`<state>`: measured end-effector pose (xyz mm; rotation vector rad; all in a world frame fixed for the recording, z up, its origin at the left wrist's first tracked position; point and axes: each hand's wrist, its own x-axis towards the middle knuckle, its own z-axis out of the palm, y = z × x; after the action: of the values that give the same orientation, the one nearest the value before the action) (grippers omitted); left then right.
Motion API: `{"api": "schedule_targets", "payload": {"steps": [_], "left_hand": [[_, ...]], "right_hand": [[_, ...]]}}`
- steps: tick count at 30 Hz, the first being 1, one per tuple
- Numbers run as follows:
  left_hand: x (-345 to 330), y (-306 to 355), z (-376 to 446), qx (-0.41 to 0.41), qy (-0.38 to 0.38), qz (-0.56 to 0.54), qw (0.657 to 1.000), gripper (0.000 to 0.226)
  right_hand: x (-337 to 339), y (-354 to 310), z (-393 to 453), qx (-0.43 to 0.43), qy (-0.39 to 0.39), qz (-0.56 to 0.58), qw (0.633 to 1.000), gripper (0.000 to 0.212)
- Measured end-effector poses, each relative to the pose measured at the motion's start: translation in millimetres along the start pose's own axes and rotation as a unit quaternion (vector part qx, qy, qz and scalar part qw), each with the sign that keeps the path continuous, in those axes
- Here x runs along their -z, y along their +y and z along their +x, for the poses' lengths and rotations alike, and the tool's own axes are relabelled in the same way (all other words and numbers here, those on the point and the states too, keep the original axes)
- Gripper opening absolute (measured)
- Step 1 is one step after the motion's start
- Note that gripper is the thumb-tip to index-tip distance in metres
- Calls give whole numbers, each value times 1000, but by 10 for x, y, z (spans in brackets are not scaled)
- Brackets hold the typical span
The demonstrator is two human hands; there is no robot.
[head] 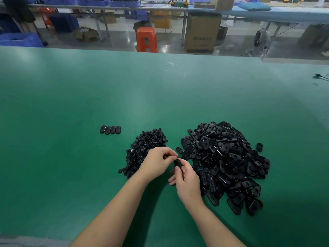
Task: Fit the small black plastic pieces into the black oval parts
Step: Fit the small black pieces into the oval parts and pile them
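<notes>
Oval part (177, 163) is being held upright between both hands, above the table (71, 104) near its front edge, in the gap between the two piles. Right hand (187, 182) is gripping its lower end, thumb on the face. Left hand (158, 162) is curling fingers over its top, apparently pinching a small piece against it; the piece itself is too hidden to confirm. Looks like the fitting step, fifth unit.

Doing it well, as I judge it: right hand keeping the oval steady, hole facing up toward the camera; left lining the piece square over the hole, then pressing straight in with thumb, not at an angle, till it is seating flush. Checking it is not popping out before laying it down.

Supplies: no bins on this table. Small pieces are lying loose in a pile (144, 150) just left of the hands. Ovals are heaped in a bigger pile (226, 164) right of the hands, one stray (259, 146) beside its far right side. Four ovals (110, 129) are sitting in a neat touching row further left, toward the middle, likely done ones.
</notes>
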<state>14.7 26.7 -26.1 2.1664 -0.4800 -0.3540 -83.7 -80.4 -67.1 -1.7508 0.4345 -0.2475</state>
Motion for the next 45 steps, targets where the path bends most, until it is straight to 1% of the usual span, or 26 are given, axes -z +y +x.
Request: {"api": "schedule_targets", "payload": {"steps": [2,3,6,8,11,14,17,21,25,32,37,39,41,43,45], "left_hand": [[58,-13,37,-1,28,4,1000,11],[102,-31,69,-1,55,19,998,11],[306,-127,210,2,154,127,980,20],[482,-243,308,23,193,203,960,28],[727,-452,430,78,181,285,938,43],[906,-618,512,128,138,321,928,50],[1001,-747,558,155,93,346,921,51],[1055,-866,569,169,82,361,914,43],[1060,-923,553,169,87,364,912,32],[1038,-965,523,134,151,367,908,39],[1043,-988,485,122,179,362,907,35],[1039,-999,451,131,193,356,905,34],[1044,-1000,417,160,205,357,897,33],[1050,-992,398,188,206,365,888,32],[1053,-991,393,198,199,360,890,29]], "right_hand": [[-10,3,0,-4,0,14,1000,33],[-15,5,1,-6,0,19,1000,30],[-14,-6,6,-10,1,22,1000,26],[-4,-23,-5,-6,-1,15,1000,26],[10,-42,-18,3,-2,16,1000,28],[5,-30,-12,4,0,17,1000,24],[-3,-9,-5,1,-5,14,1000,23],[-5,3,-2,5,-4,1,1000,21],[4,-4,4,4,-10,-7,1000,23],[5,-2,11,-12,-26,-11,1000,32],[10,3,6,-11,-30,-7,999,33],[7,1,3,-10,-31,-6,999,32],[2,-3,1,-11,-31,-6,999,29],[2,-4,2,-11,-28,-13,999,27],[3,-1,4,-11,-25,-19,999,27]]}}
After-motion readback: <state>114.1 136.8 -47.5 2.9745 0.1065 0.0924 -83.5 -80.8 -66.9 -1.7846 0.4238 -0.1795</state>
